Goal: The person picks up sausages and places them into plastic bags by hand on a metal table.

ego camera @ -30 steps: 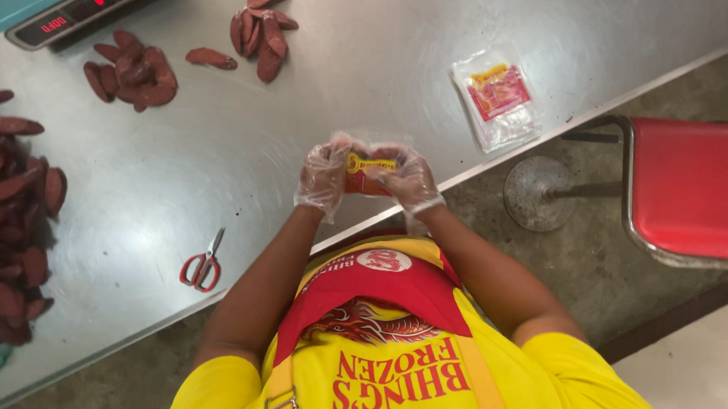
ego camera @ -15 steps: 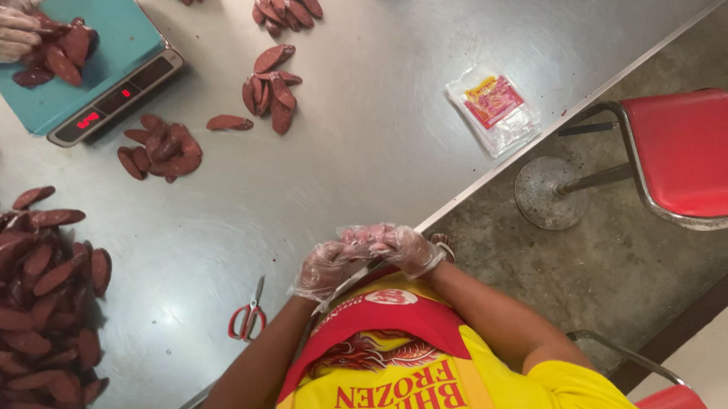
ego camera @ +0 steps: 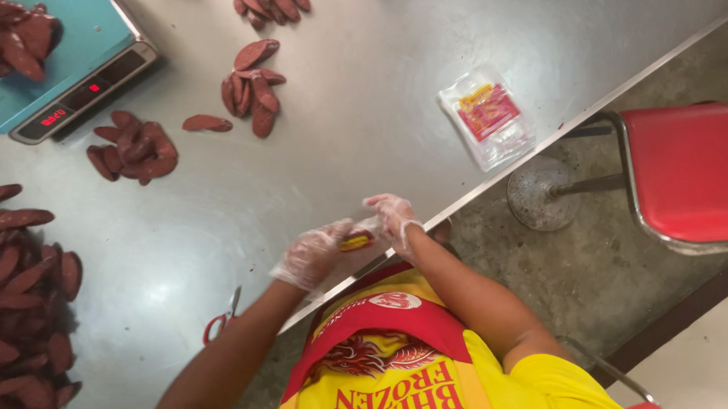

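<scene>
At steel table edge | both hands holding clear bag | red stool beside

I count one scale, one pair of scissors, one packet, one red stool, and two gloved hands of mine.

The desk is shiny grey. The sausages are dark red-brown. The scale has a blue-green top and small red lights. The stool is red. The scissors have red handles. The clear packet has a red and yellow label. The gloves are see-through.
</scene>
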